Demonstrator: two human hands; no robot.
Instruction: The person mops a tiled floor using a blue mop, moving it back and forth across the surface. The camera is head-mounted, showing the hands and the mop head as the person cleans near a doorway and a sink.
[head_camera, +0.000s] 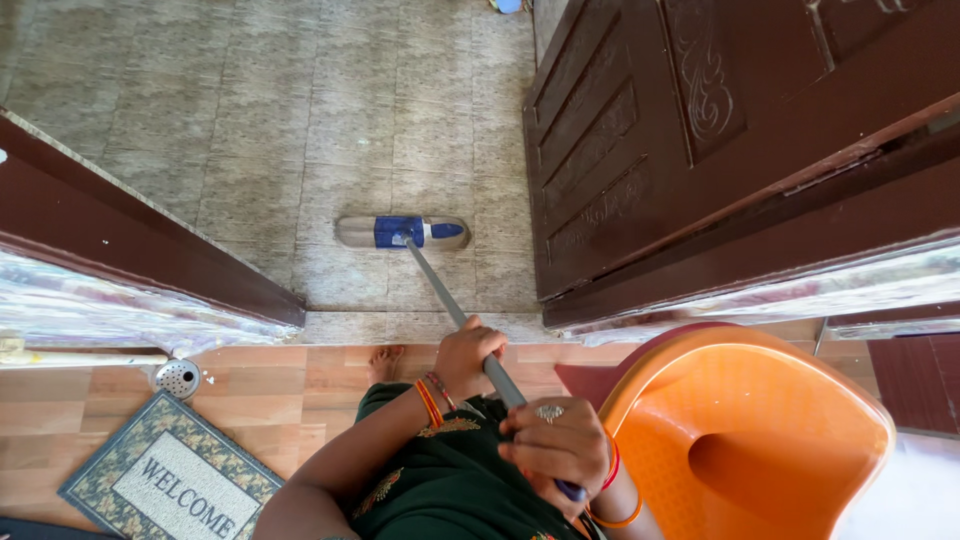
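One sign-like thing is showing: a lettered doormat (170, 478), which is lying on the wooden-look floor (290, 400) at the lower left, just inside the doorway threshold (420, 326). It is rectangular, sitting askew to the threshold, with its far corner pointing toward it. A pale grey panel bearing dark lettering is filling its middle, and a blue-grey border with a small yellowish floral pattern is running around it. Its bottom edge is being cut off by the frame. No packages, labels or screens are showing.
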